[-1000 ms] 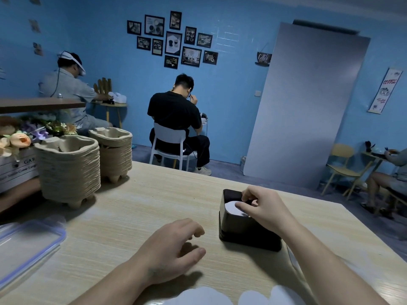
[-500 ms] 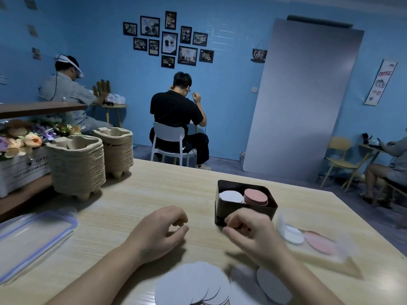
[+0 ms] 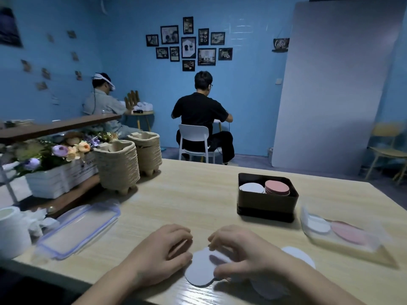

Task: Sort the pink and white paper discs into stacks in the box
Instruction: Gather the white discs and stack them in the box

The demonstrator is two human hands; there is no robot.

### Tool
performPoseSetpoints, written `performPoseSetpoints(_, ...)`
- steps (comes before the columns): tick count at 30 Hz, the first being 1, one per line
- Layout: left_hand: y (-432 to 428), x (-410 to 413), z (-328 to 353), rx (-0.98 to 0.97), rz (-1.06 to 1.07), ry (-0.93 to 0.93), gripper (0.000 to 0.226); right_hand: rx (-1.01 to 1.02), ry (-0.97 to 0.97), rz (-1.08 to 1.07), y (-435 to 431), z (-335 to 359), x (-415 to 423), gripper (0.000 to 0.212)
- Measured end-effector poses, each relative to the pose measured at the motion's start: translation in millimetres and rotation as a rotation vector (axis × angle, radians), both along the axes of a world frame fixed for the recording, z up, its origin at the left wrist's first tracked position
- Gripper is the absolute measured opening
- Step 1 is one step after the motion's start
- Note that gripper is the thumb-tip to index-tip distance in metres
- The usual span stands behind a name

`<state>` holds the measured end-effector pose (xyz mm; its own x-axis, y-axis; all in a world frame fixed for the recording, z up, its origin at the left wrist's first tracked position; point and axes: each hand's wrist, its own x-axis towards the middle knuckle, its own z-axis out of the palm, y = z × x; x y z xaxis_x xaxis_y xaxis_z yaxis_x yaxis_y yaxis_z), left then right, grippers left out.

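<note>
While two stacks [image 3: 277, 187] fill the box [image 3: 266, 208], both hands [image 3: 158, 256] [image 3: 246, 256] touch white discs [image 3: 198, 274], fingers [image 3: 222, 235] curled.

Looks like a café-themed room, going by the Coffee sign [image 3: 280, 44], framed cup prints [image 3: 188, 44] and stacked pulp cup carriers [image 3: 117, 166].

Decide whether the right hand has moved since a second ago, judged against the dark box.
Yes. The right hand left the box and came back to the table's near edge, onto the loose white discs.
</note>
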<state>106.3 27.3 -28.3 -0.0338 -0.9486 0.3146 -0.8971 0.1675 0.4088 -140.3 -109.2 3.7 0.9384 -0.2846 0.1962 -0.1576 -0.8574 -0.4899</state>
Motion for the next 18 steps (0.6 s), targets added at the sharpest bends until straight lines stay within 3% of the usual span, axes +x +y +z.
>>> performPoseSetpoints(3,13.4,-3.3,2.6,0.043,0.012,0.011,0.051,-0.026,0.123,0.084,1.0,5.0,4.1,0.051)
performPoseSetpoints(9,17.5,-22.0,10.7,0.147,-0.007,-0.113,0.079,-0.033,0.061,0.129,-6.0,-0.1,-1.5,0.044)
performPoseSetpoints(18,11.1,-22.6,6.9,0.059,0.021,-0.115,0.060,-0.037,-0.019,0.033,-9.1,-5.5,-4.5,0.041)
